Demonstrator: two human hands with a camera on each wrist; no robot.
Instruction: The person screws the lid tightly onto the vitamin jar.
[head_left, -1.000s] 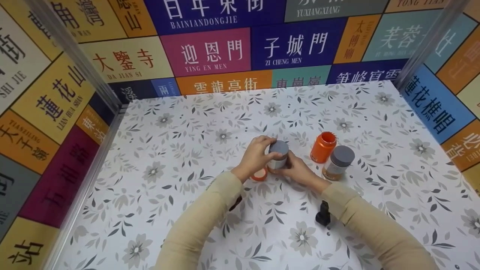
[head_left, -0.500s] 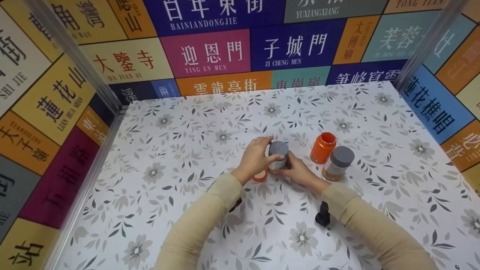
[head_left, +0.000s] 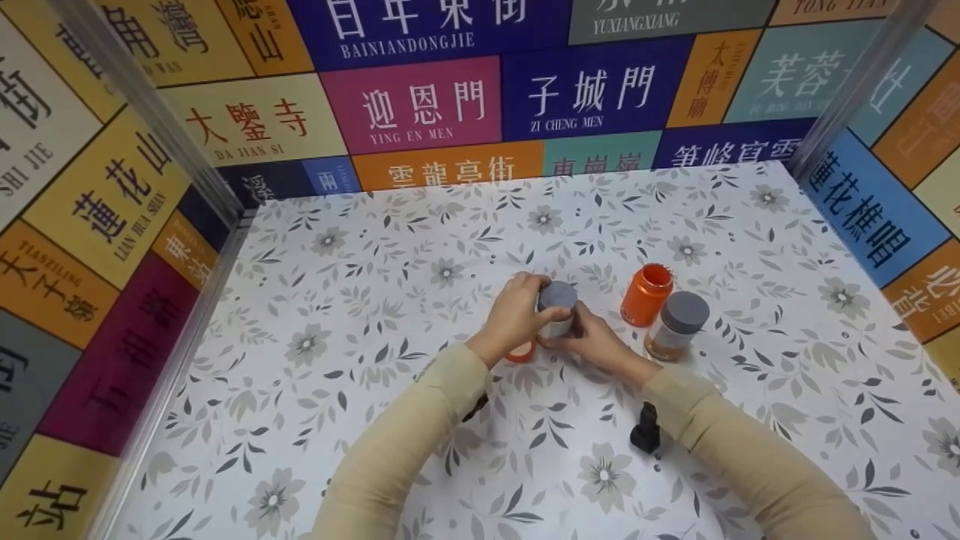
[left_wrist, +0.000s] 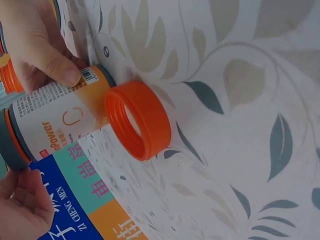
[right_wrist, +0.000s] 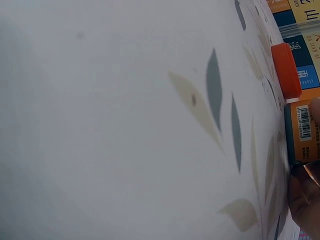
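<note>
In the head view my left hand (head_left: 516, 311) grips the grey lid (head_left: 559, 298) of an upright jar from the side and above. My right hand (head_left: 598, 341) holds the same jar's body lower down. The left wrist view shows its white and orange label (left_wrist: 55, 117), with a thin orange band below the lid; the right thumb lies across the label near the barcode. Beside the jar's base an orange screw cap (left_wrist: 137, 120) rests on the table, its threaded inside visible. It is partly hidden by the left hand in the head view.
An orange jar (head_left: 646, 295) without a lid stands right of the hands. Against it, nearer, is a second grey-lidded jar (head_left: 677, 325). The floral-covered table (head_left: 397, 315) meets sign-printed walls (head_left: 424, 101) at the back and sides.
Both hands stay on the jar in nearly the same place. The left hand and forearm shift very slightly to the right; the jar has not visibly moved.
</note>
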